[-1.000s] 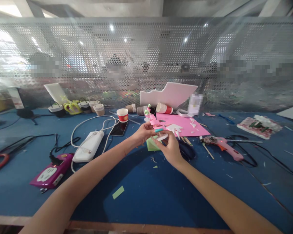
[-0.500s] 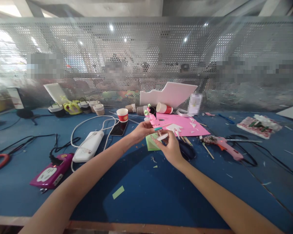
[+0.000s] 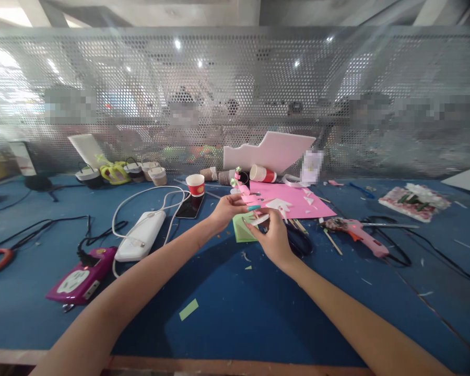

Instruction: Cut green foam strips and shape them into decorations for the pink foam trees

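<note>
A small pink and green paper craft (image 3: 247,195) on a thin stick stands between my hands, above the table. My left hand (image 3: 229,209) pinches it low down, with a teal fingernail showing. My right hand (image 3: 273,232) has its fingers closed on the white disc (image 3: 260,220) at the craft's lower end. Just below the hands lies a pad of light green paper (image 3: 243,230). Behind them a pink sheet (image 3: 309,203) carries white paper scraps (image 3: 279,204). Beside my right hand rests a dark blue rounded object (image 3: 300,241), partly covered.
To the right lies a pink glue gun (image 3: 362,235) with a black cord. On the left are a white power bank (image 3: 143,237), a purple power strip (image 3: 84,277) and a phone (image 3: 190,207). A red paper cup (image 3: 196,185) stands behind, below a perforated metal screen (image 3: 141,89).
The pink craft has turned slightly between my fingers, showing wider pink strips, and the white disc looks more tilted. Both hands stay nearly in place.
</note>
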The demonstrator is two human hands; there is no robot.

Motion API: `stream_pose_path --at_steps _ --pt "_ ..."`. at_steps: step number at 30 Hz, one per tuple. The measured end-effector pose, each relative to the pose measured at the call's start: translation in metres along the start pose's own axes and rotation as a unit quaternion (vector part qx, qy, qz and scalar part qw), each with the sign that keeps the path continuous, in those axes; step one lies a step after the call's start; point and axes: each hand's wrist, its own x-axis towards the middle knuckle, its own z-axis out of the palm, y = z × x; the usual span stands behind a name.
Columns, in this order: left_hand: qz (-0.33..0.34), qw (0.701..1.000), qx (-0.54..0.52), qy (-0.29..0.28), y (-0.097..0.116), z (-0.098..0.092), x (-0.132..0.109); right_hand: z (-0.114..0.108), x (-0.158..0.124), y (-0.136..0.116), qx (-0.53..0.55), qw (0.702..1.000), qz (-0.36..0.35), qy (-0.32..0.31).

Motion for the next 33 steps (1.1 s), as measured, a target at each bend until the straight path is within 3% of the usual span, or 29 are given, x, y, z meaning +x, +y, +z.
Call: stream_pose_path --at_steps 16,25,33 --pt "-0.038 0.999 0.007 0.026 -0.001 0.001 0.001 0.002 -0.001 0.004 -0.024 1.0 -0.004 -0.007" --pt "-0.009 0.998 -0.041 -0.036 0.011 0.013 -0.006 0.003 0.0 0.006 0.014 1.0 0.006 0.011" --pt "-0.01 1.0 -0.012 -0.003 -0.005 0.014 -0.003 0.006 -0.001 0.004 0.036 0.999 0.029 0.0"
